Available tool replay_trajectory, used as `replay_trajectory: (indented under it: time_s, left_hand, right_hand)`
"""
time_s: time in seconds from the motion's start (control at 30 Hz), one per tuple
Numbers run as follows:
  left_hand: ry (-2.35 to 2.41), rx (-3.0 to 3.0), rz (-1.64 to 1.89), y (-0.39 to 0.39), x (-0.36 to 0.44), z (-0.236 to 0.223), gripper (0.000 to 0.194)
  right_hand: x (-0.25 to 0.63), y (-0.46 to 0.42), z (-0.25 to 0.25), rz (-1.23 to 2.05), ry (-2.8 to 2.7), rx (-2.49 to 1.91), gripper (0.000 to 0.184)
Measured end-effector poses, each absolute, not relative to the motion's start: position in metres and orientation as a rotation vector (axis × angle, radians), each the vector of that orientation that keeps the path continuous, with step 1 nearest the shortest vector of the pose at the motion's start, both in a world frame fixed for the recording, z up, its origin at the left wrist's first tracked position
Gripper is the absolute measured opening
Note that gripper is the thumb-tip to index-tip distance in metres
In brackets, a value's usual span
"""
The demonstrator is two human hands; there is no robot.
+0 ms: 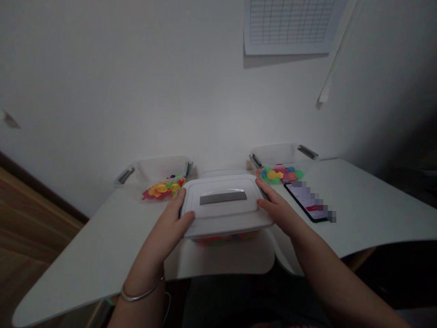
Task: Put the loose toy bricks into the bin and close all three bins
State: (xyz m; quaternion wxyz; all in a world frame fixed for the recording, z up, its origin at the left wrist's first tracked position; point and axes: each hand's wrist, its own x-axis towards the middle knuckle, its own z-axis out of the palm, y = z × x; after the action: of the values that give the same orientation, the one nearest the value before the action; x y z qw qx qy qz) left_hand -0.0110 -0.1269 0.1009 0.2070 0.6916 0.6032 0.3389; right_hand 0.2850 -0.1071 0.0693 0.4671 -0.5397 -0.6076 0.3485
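Observation:
A plastic storage box (225, 202) with a white lid and a grey handle strip is between my two hands, near the table's front. Colourful pieces show through its clear wall below the lid. My left hand (177, 214) grips the box's left side, thumb on top of the lid. On the right side, my right hand (273, 202) grips it the same way, its thumb also over the lid edge. The fingers under the sides are mostly hidden. Whether the box rests on the table or is slightly raised, I cannot tell.
Two clear open bins with grey clips stand against the wall: a left bin (160, 169) and a right bin (278, 155), both holding small colourful plastic pieces. A phone (307, 205) lies on the white table (368, 209) to the right. A printed grid sheet (290, 27) hangs above.

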Motion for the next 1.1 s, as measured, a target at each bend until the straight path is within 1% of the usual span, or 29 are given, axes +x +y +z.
replay_trajectory:
  time_s: [0.17,0.27,0.33,0.43,0.53,0.6,0.67,0.73,0.77,0.87,1.0,1.03,1.07,1.1]
  left_hand:
    - [1.759,2.060,0.802,-0.129,-0.008,0.108,0.080]
    - [1.857,2.142,0.697,-0.130,-0.007,0.111,0.078]
    - [1.969,2.225,0.641,-0.132,-0.003,0.113,0.073]
    - [2.124,2.398,0.599,-0.138,0.010,0.117,0.059]
    - [2.141,2.546,0.672,-0.148,0.030,0.120,0.055]
    - [2.088,2.632,0.750,-0.153,0.045,0.121,0.053]
    - [1.934,2.730,0.803,-0.156,0.058,0.121,0.048]
    - [1.806,2.789,0.821,-0.157,0.070,0.120,0.043]
    - [1.751,2.813,0.829,-0.156,0.075,0.118,0.042]
    - [1.678,2.851,0.854,-0.155,0.085,0.113,0.040]
    - [1.774,2.822,0.870,-0.152,0.083,0.107,0.040]
    - [1.786,2.813,0.857,-0.152,0.080,0.106,0.040]
    - [1.795,2.806,0.846,-0.152,0.078,0.106,0.040]
    - [1.801,2.801,0.840,-0.151,0.076,0.105,0.040]
  right_hand:
    - [0.280,-0.106,0.069,0.745,-1.521,-1.369,0.076]
    - [0.278,-0.104,0.070,0.769,-1.516,-1.358,0.074]
    - [0.277,-0.104,0.073,0.862,-1.471,-1.354,0.071]
    - [0.274,-0.109,0.078,0.990,-1.385,-1.315,0.066]
    - [0.268,-0.114,0.078,1.026,-1.418,-1.228,0.066]
    - [0.262,-0.114,0.072,1.063,-1.441,-1.150,0.070]
    - [0.251,-0.111,0.062,1.097,-1.413,-1.057,0.078]
    - [0.238,-0.107,0.050,1.051,-1.375,-0.967,0.089]
    - [0.231,-0.106,0.045,1.016,-1.368,-0.948,0.090]
    - [0.217,-0.104,0.034,1.048,-1.503,-0.887,0.086]
    - [0.229,-0.090,0.036,1.183,-1.606,-0.785,0.077]
    - [0.237,-0.084,0.038,1.124,-1.621,-0.825,0.075]
    - [0.246,-0.076,0.040,1.001,-1.662,-0.917,0.068]
    - [0.255,-0.068,0.041,0.844,-1.734,-1.043,0.056]
